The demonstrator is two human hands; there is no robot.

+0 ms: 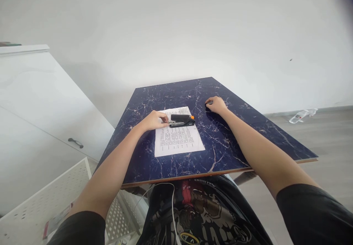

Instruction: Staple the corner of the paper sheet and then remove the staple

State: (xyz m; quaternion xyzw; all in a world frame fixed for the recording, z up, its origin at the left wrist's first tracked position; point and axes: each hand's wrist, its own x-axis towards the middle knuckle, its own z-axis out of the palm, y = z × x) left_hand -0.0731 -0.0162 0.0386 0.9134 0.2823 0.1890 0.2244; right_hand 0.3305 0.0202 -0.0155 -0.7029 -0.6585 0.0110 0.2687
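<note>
A black stapler (182,120) with an orange piece at its right end lies across printed paper (179,144). A metal strip shows along its lower left part. My left hand (156,121) is at the stapler's left end, thumb and fingers closed around its tip; what exactly they pinch is too small to see. To the right of the paper, my right hand (217,105) rests on the table with its fingers curled over a small dark object (207,107), mostly hidden and hard to tell from the dark tabletop.
The dark blue marbled table (176,168) stands against a white wall. On the left are a white cabinet (33,101) and a perforated white rack (55,190). A white cable (173,208) hangs over my lap. Clear plastic packaging (302,116) lies on the floor at right.
</note>
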